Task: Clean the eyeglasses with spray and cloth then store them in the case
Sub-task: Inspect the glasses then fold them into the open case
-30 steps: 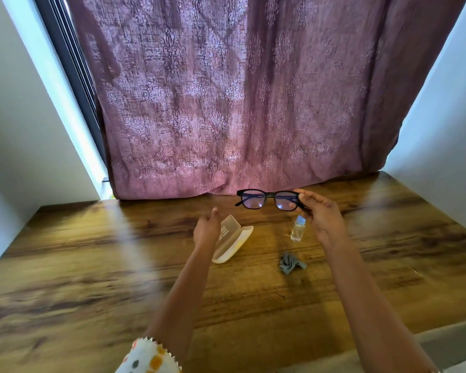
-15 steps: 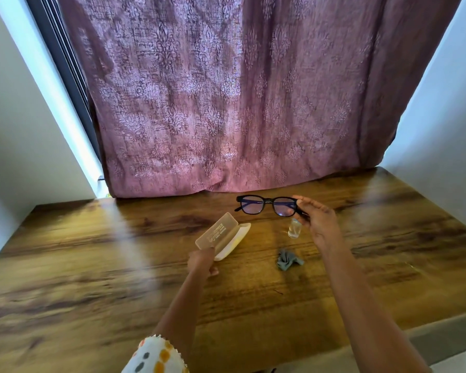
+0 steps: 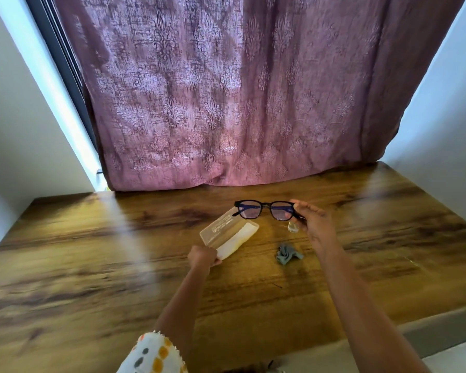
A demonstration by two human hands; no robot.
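Observation:
Black-framed eyeglasses hang in the air above the table, unfolded, lenses facing me. My right hand pinches them at their right end. A clear plastic case lies open on the wooden table, its lid raised to the left. My left hand grips the near end of the case. A small clear spray bottle stands just behind my right hand, mostly hidden by it. A crumpled grey cloth lies on the table between my two arms.
A patterned mauve curtain hangs along the table's back edge. White walls close in both sides. The table's front edge runs at the lower right.
My left hand drew back from beside the case lid to the case's near end and took hold of it. The eyeglasses stayed in my right hand, sinking slightly toward the case.

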